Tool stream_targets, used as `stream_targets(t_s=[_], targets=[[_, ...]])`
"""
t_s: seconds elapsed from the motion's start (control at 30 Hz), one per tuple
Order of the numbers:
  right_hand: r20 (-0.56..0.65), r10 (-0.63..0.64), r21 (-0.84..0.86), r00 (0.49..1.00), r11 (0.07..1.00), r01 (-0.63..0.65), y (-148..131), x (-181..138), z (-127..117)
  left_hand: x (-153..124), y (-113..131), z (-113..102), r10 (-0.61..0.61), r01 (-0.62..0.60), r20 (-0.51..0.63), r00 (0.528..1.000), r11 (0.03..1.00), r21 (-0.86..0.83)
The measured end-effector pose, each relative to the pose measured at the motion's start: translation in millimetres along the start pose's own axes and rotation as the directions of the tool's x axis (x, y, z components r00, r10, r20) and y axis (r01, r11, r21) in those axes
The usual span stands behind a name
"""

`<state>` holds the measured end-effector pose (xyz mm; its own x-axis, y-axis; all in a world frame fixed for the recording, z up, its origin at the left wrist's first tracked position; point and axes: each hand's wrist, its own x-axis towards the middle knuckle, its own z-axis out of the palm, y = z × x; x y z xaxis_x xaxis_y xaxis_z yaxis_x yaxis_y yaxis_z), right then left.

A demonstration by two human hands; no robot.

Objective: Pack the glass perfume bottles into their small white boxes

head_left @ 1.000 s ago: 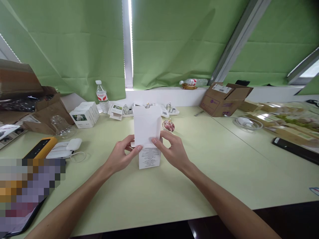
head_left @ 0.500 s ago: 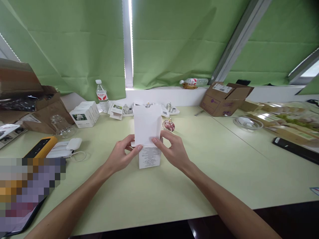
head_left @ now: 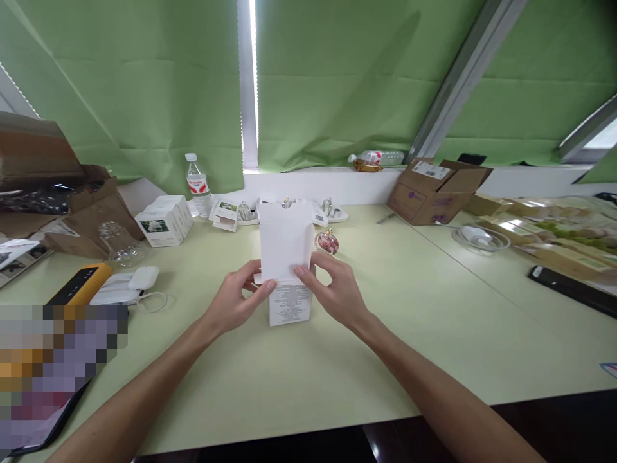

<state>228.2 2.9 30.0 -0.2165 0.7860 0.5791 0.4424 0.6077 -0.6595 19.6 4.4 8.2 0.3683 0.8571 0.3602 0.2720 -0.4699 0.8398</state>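
Observation:
Upright on the table in front of me is a small white box [head_left: 290, 305] with printed text on its near side and its top flap raised. My left hand [head_left: 235, 297] grips the box at its upper left edge, thumb against the front by the flap's fold. On the other side, my right hand [head_left: 337, 289] holds the upper right edge, its thumb pressed on the base of the flap. The inside of the box is hidden behind the flap. Just beyond my right hand lies a round reddish ornament [head_left: 328, 242] with a gold-coloured top.
Several white boxes [head_left: 166, 222] and a water bottle [head_left: 197, 186] stand at the back left, near a clear glass jar [head_left: 118, 244]. A brown carton [head_left: 429, 193] sits at the back right. A yellow-and-black power strip [head_left: 80, 289] lies at left, a black bar-shaped object [head_left: 573, 291] at right.

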Motion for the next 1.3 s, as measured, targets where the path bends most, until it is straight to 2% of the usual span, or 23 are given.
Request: stream_targets(t_s=[0.67, 1.3], targets=[[-0.003, 0.0, 0.005, 1.0, 1.0, 0.0, 0.3, -0.2, 0.2, 0.6, -0.6, 0.4, 0.012, -0.011, -0.018, 1.0, 1.0, 0.006], [-0.002, -0.012, 0.007, 1.0, 1.0, 0.012, 0.1, -0.2, -0.1, 0.4, -1.3, -1.4, 0.003, -0.003, 0.021, 1.0, 1.0, -0.001]])
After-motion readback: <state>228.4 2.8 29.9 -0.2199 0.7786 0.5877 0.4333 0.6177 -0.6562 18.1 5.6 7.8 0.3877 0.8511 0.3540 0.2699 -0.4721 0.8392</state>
